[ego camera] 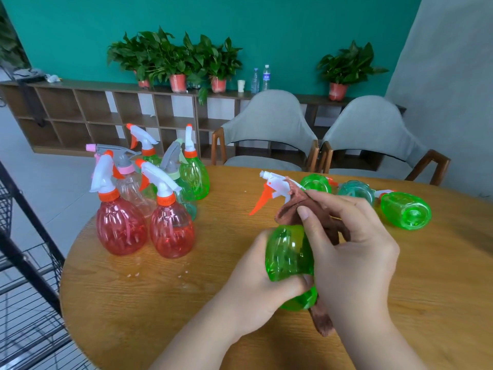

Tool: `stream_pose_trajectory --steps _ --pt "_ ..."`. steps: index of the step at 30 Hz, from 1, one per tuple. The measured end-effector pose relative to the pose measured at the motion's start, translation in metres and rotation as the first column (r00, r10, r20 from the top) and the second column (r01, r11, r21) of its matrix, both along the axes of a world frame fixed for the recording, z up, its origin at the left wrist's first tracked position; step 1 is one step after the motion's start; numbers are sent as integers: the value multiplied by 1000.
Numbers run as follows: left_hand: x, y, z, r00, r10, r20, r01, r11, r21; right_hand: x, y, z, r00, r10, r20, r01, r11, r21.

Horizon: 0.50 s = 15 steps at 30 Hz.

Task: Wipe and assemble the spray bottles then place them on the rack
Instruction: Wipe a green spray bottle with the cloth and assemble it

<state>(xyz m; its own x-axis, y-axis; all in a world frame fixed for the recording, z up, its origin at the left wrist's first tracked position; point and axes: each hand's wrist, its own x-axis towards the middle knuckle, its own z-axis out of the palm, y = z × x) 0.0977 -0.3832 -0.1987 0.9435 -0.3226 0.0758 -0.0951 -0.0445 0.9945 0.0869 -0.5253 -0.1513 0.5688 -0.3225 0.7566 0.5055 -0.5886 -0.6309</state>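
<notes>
The left hand [256, 287] is gripping the lower body of a green spray bottle [288, 252], which is tilting over the wooden table [160, 303] with its white trigger head [276, 184] fitted. The right hand [354, 249] is pinching a brown cloth [289, 206] against the bottle's neck. Assembled bottles [120, 225] are standing at the table's left, and other bottles [405, 210] are lying at its far right. A black wire rack [29, 263] is standing beside the table.

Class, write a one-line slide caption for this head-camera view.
Left hand holds a green spray bottle at the wooden table while the right hand presses a brown cloth to its neck.
</notes>
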Motion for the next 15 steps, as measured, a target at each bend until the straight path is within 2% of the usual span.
stream_pose_trajectory --steps 5,10,12,15 --pt "-5 -3 1 999 -6 36 7 1000 -10 0 -1 1 998 -68 -10 67 994 -83" --pt "-5 -6 3 994 72 81 -71 997 -12 0 1 1 994 -30 -109 9 981 -192" --pt "-6 -5 4 993 59 103 -61 998 16 1 -4 2 995 -39 -90 21 981 -193" --pt "-8 -2 4 992 28 127 -36 997 61 3 -17 5 991 -131 -23 125 977 -170"
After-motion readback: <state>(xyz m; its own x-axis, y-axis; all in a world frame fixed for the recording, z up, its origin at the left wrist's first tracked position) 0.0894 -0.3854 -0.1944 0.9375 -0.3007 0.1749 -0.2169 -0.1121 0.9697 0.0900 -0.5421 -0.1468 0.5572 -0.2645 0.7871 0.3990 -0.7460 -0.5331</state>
